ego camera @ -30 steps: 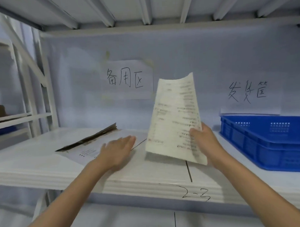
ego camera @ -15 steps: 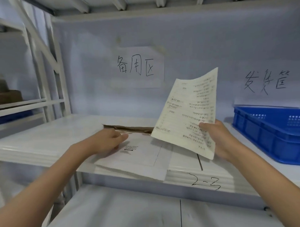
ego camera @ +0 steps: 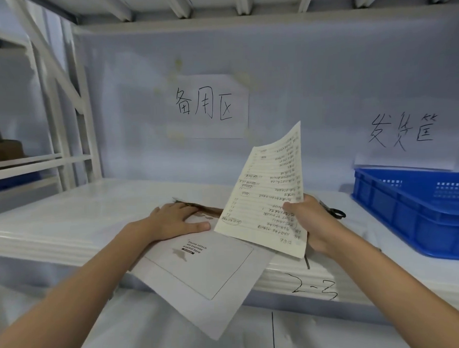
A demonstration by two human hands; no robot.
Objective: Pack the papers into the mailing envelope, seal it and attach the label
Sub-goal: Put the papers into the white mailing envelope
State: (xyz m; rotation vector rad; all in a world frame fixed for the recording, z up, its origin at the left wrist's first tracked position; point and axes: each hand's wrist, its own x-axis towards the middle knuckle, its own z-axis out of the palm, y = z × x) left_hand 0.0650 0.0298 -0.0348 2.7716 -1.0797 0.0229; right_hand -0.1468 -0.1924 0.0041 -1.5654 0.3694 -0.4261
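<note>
right grip [ego camera: 307,223] — papers [ego camera: 268,193] pinched, upright | left hand [ego camera: 178,221] — flat on envelope [ego camera: 205,268]

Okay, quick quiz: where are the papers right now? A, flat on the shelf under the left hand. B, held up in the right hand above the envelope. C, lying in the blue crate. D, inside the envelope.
B: the right hand grips the papers upright in the air, while the left hand rests on the envelope, whose near end overhangs the shelf.
</note>
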